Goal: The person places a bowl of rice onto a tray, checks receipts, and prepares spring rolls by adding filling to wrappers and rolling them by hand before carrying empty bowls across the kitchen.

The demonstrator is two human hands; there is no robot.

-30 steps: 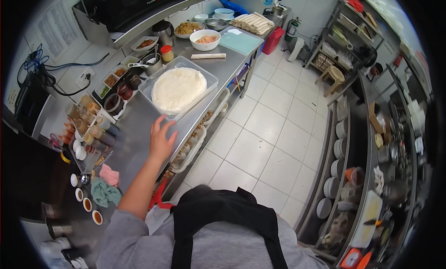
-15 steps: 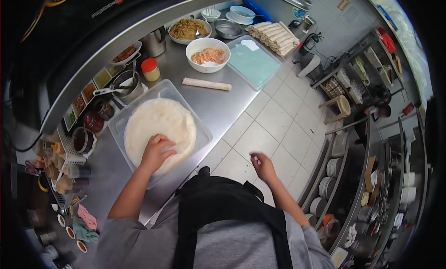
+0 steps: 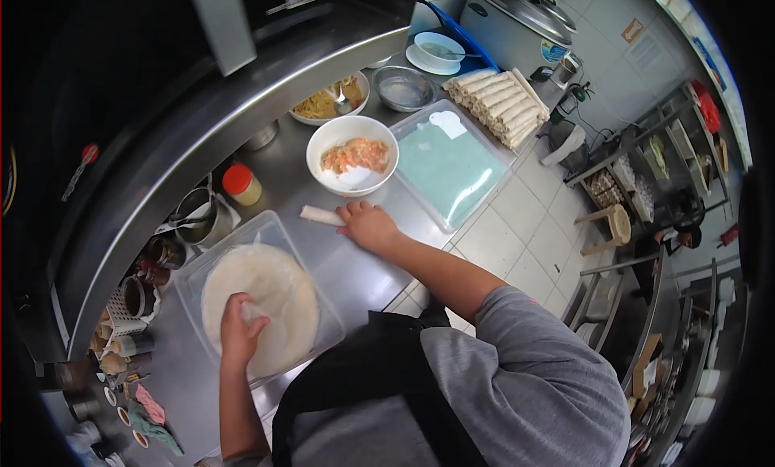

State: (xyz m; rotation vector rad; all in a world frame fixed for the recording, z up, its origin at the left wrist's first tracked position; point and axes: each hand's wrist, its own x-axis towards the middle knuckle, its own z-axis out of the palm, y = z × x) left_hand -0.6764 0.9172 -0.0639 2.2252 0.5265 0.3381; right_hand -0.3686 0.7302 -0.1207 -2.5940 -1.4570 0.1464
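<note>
Sheet stack and roll, both hands engaged

Left hand [image 3: 242, 330]: over the pale round sheet stack [image 3: 278, 277], fingers bent toward thumb; cannot tell whether a sheet is pinched. Stack sits inside the clear container [image 3: 329, 328], near left on the steel counter [image 3: 355, 265]. Right hand [image 3: 370, 227]: grasping the right end of the single pale roll [image 3: 320, 215], just on the near side of the white bowl [image 3: 316, 159] of orange filling. Rolls piled [image 3: 500, 108] far right.

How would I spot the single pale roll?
On the steel counter, find the white bowl of orange food. Just this side of it lies a pale roll, partly covered by the right hand. It lies alone, whereas similar rolls sit stacked.
</note>
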